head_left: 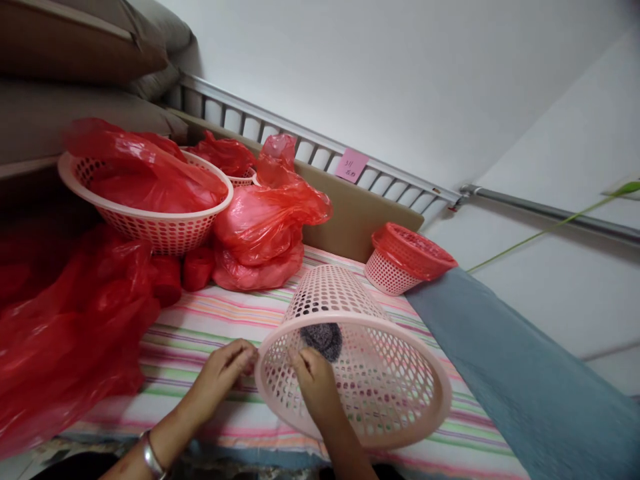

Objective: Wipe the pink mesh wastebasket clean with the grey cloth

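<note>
Both hands touch basket (pixel 360 373): left (pixel 225 373) rim-pinched, right (pixel 315 380) inside.

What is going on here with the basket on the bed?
A person holds a pale pink perforated plastic basket tipped on its side on the striped bed sheet. The left hand grips its rim, and the right hand reaches inside toward a dark grey scrubby wad at the bottom. Red plastic bags and more baskets sit behind.
</note>
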{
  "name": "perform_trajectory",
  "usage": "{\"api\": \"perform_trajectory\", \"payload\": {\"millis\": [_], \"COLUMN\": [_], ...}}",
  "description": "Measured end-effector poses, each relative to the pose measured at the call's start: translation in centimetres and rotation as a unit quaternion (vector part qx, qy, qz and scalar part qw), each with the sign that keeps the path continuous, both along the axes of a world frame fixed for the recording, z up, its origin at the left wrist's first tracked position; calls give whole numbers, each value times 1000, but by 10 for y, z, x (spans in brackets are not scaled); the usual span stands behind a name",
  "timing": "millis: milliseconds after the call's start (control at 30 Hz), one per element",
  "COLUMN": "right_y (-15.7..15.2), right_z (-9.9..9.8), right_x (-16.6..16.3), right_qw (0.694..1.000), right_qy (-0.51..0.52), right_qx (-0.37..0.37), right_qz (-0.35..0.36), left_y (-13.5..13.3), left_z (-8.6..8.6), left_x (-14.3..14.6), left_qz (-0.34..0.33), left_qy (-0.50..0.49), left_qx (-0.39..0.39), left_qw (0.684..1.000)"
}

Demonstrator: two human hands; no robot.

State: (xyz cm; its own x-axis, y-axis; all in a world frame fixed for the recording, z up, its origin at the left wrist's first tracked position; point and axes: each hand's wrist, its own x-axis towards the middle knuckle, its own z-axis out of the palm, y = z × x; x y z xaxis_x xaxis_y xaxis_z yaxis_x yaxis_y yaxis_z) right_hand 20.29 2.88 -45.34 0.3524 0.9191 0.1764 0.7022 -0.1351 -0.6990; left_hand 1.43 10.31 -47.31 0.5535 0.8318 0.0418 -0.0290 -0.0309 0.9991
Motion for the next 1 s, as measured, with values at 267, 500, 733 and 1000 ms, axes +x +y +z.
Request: {"api": "perform_trajectory", "payload": {"millis": [267,500,733,1000], "right_y": [53,89,50,-60], "right_z": [-44,-50,-44,-55], "right_x": [93,98,66,3], "right_qw": [965,972,971,976], "right_qy": [-237,-209,-207,-202], "right_qx": [-77,-74,-78,-59], "right_qz": [-80,-81,-86,-48], "left_y": [-34,-41,-46,-47], "left_z": [-39,-56,-62,-64], "left_x": [42,67,73,72], "left_qz": [-116,-112,-61,-79], "left_qy": [111,37,21,12], "left_qx": [-136,-229,-223,-183], "left_qw": [977,966,973,980]}}
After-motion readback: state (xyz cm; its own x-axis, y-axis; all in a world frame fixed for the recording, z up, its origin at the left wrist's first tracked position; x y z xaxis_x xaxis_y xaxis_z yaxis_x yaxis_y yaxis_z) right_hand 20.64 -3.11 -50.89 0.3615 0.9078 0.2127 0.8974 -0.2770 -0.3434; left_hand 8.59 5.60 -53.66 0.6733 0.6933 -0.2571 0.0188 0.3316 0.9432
